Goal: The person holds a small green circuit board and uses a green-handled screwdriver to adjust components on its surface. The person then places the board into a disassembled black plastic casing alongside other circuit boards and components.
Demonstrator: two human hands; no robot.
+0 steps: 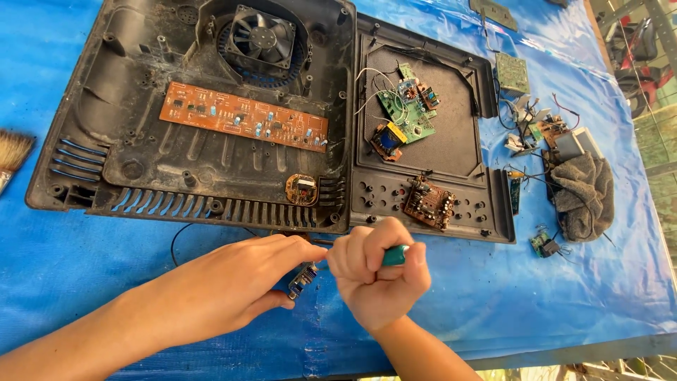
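- Open casing (127,134) lies at the table's far left; a fan (263,37) sits in its far part, a long circuit board (243,116) in front of the fan.
- Lid panel (451,152) lies touching the casing's right edge, small boards on it.
- Cloth (587,194) lies right of the panel.
- Brush (13,156) lies left of the casing.
- Left hand (233,282) and right hand (374,271) meet in front of the casing, a small part (303,280) between them.
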